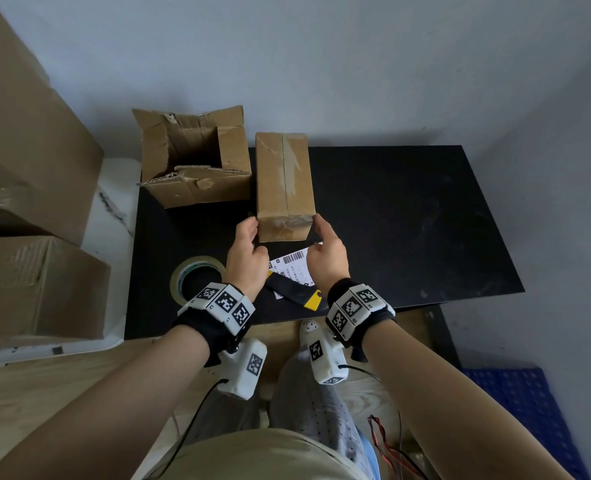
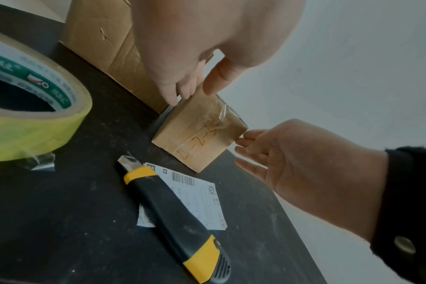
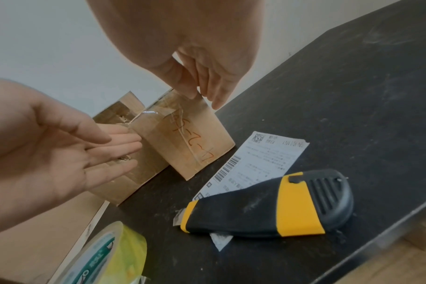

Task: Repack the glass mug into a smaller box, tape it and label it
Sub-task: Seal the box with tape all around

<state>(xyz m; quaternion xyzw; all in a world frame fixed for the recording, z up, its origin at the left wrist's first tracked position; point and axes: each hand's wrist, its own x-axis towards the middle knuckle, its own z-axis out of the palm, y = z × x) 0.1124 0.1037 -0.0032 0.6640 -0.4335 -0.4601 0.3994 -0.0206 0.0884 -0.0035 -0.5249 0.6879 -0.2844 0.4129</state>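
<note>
Head view gives me the taped small box lying on the black table, beside the opened larger carton. My left hand and right hand flank its near end with straight, relaxed fingers, gripping nothing. Shipping label lies just below.
</note>
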